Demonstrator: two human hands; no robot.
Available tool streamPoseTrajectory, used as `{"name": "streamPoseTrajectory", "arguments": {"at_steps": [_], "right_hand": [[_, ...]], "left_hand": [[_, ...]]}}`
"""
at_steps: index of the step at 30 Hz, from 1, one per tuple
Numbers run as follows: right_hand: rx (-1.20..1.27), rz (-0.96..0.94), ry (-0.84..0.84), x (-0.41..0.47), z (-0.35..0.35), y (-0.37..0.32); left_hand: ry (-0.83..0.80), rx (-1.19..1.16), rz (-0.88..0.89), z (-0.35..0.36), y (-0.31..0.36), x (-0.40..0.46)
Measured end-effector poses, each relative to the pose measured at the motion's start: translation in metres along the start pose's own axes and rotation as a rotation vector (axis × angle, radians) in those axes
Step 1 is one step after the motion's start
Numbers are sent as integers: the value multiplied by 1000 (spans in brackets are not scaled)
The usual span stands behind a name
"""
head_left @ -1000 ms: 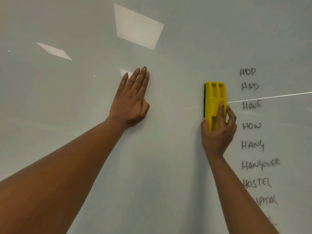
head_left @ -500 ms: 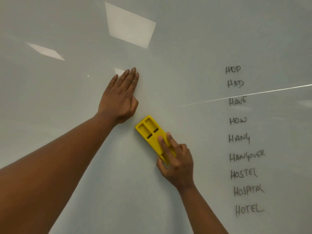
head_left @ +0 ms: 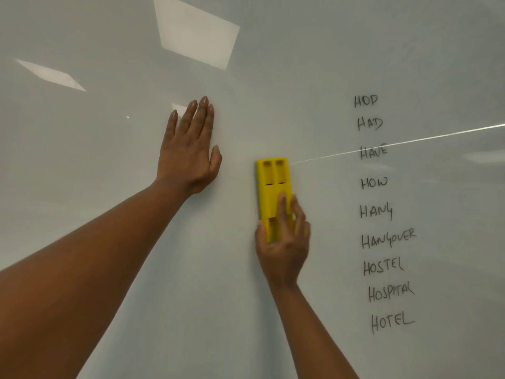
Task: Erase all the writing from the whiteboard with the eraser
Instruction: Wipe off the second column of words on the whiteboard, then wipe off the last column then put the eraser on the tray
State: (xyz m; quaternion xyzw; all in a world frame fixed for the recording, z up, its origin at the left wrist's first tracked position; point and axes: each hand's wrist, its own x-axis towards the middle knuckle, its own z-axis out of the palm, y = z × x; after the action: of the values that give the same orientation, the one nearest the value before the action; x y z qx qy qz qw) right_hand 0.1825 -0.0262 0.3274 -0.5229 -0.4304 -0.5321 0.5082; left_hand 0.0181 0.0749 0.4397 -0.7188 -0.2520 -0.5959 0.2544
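Observation:
The whiteboard [head_left: 109,165] fills the view. A column of black handwritten words [head_left: 382,212] runs down its right side, from HOP at the top to HOTEL at the bottom. My right hand [head_left: 284,242] grips the lower half of a yellow eraser [head_left: 273,184], which stands upright against the board, left of the words and apart from them. My left hand [head_left: 188,151] lies flat on the board with straight fingers, left of the eraser.
Ceiling lights reflect as pale patches [head_left: 194,28] on the upper board. A thin bright line of glare [head_left: 410,142] crosses the word HAVE. The board left of the words carries no writing.
The eraser swung from a tilted spot just under my left hand to upright and further right, closer to the words. My left hand stayed on the board.

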Motion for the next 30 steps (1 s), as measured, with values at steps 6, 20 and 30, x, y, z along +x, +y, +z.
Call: {"name": "streamPoseTrajectory", "arguments": {"at_steps": [6,20,30], "right_hand": [[35,-307,-130,-48,-8,6],[35,-354,-47,-8,-34,110],[47,-316,-12,65,-42,129]], "left_hand": [[-8,59,-1,4,0,-3],[70,95,54,14,53,14],[22,56,-55,47,107,38]]}}
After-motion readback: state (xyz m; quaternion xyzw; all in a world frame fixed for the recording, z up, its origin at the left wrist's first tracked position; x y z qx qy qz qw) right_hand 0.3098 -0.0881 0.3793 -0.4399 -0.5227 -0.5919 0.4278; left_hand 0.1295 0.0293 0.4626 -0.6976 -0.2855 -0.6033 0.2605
